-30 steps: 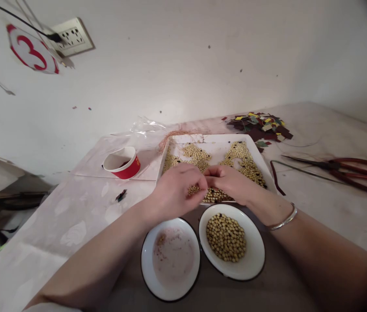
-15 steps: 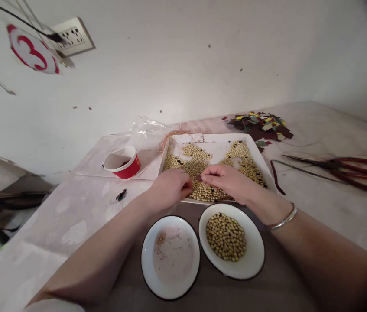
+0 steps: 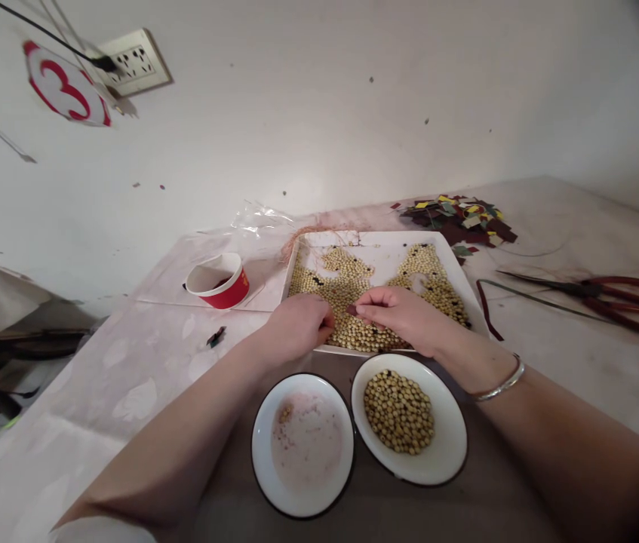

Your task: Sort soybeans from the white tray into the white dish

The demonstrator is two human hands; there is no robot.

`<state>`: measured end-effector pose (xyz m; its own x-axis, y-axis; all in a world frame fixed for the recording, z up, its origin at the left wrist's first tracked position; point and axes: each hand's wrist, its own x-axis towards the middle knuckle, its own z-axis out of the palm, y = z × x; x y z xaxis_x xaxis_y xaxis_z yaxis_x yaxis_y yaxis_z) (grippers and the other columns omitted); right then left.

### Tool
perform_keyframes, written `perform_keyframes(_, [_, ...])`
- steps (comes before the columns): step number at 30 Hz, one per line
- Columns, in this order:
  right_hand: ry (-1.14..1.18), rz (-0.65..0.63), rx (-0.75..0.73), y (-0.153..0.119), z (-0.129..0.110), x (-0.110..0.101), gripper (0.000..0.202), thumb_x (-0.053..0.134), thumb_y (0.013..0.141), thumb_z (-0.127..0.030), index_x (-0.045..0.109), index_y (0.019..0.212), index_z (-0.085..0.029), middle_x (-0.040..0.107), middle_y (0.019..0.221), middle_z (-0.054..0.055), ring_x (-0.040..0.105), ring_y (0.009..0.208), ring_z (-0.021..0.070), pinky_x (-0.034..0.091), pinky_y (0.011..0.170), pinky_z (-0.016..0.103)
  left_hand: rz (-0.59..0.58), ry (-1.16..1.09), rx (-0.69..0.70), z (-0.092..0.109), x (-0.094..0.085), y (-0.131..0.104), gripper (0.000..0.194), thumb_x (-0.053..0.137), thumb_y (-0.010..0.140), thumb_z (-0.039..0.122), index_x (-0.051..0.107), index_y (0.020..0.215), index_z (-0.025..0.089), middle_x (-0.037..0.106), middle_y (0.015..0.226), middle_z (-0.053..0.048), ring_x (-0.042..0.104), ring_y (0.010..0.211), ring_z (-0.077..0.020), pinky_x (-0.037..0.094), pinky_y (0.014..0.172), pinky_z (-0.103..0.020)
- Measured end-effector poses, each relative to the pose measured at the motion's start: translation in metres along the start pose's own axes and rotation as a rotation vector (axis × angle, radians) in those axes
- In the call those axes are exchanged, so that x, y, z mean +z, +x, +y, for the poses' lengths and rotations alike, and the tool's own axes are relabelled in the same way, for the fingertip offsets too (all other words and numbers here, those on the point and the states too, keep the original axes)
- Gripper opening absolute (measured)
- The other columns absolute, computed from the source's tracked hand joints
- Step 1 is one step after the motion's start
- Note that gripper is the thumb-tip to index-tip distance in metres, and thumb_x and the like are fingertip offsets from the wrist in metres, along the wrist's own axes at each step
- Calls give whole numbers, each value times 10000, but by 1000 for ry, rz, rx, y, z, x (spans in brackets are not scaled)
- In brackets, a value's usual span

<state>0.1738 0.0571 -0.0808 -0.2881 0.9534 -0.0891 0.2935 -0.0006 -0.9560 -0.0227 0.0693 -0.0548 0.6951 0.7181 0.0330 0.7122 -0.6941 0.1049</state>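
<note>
My right hand (image 3: 401,317) pinches a small dark red piece (image 3: 351,309) between thumb and fingertips, just above the beads. My left hand (image 3: 302,324) is closed with curled fingers over the front left of the tray; whatever it may hold is hidden. Beneath both hands lies a shallow white tray (image 3: 392,240) spread with yellowish round beads (image 3: 353,335), some of them dark. Close to me, a white dark-rimmed dish (image 3: 449,445) holds a heap of similar beads (image 3: 398,411). Beside it another white dish (image 3: 265,460) has a few beads and reddish specks in it.
A red and white paper cup (image 3: 231,290) stands left of the tray, near a small dark object (image 3: 216,337). Coloured scraps (image 3: 460,219) are piled at the back right. Red-handled scissors (image 3: 607,289) lie at the right. Clear plastic (image 3: 259,219) rests by the wall.
The whole view has shifted slightly, so things appear a little farther right. Both hands keep nearly the same pose over the tray.
</note>
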Motion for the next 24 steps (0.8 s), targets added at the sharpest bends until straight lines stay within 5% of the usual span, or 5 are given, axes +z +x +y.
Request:
perform_keyframes(12, [-40,15,-13,1,3,-1,155,559,754,-329,622,759,-188,554,626,-4,433,540,115,338,529,255,79,-10,0,5,4,2,69,556,693,156,620,681,180,586,688,-8,512,653,-145,355,584,-253])
perform_keyframes(18, [-83,4,-42,0,1,-2,162,546,758,-331,621,749,-188,548,615,-11,440,547,124,328,530,260,287,-86,42,19,-10,1,45,570,721,149,603,722,179,597,731,0,527,732,-142,395,661,-254])
perform_keyframes(24, [-62,-39,-97,-1,0,-2,157,539,752,-298,620,787,-169,594,696,-1,501,648,145,367,613,275,397,46,161,27,-5,4,70,539,783,181,596,746,163,600,779,-26,523,773,-162,409,732,-300])
